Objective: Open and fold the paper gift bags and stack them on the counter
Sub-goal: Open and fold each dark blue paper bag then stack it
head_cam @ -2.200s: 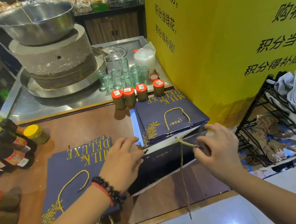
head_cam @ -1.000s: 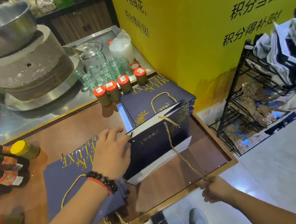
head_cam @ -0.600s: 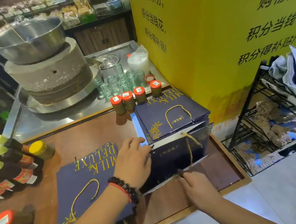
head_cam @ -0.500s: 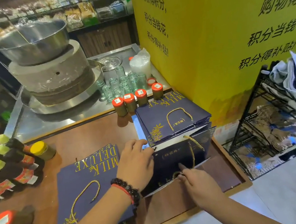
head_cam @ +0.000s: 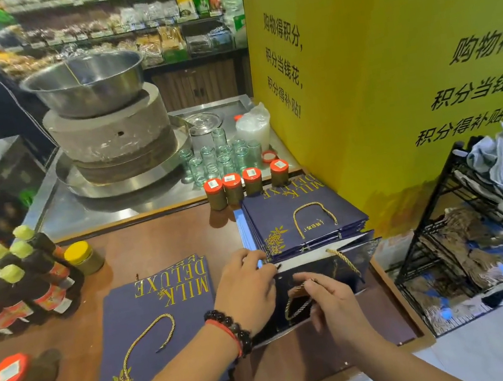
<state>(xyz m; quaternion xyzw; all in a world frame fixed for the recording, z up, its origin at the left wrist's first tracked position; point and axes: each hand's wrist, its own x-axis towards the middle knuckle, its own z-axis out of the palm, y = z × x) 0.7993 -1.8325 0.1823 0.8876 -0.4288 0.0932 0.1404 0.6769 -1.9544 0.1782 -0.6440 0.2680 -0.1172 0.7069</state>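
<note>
A navy paper gift bag (head_cam: 337,272) with gold cord handles lies on its side, mouth partly open, on the brown wooden counter (head_cam: 154,247). My left hand (head_cam: 247,289) grips its left top edge. My right hand (head_cam: 332,305) pinches a looped gold cord handle (head_cam: 296,301) against the bag's front. Just behind it sits a stack of flat navy bags (head_cam: 303,218) printed "MILK DELUXE". To the left lies another flat pile of the same bags (head_cam: 153,329), its gold handle on top.
Red-capped jars (head_cam: 233,186) line the counter's far edge, with glass cups (head_cam: 222,158) and a stone mill (head_cam: 111,136) behind. Dark bottles (head_cam: 19,283) crowd the left side. A yellow panel (head_cam: 373,74) rises on the right, and a black wire rack (head_cam: 467,243) stands beside the counter.
My right hand came up from below the counter edge, drew the loose gold cord in and now pinches it looped against the bag's front. My left hand has stayed on the bag's edge.
</note>
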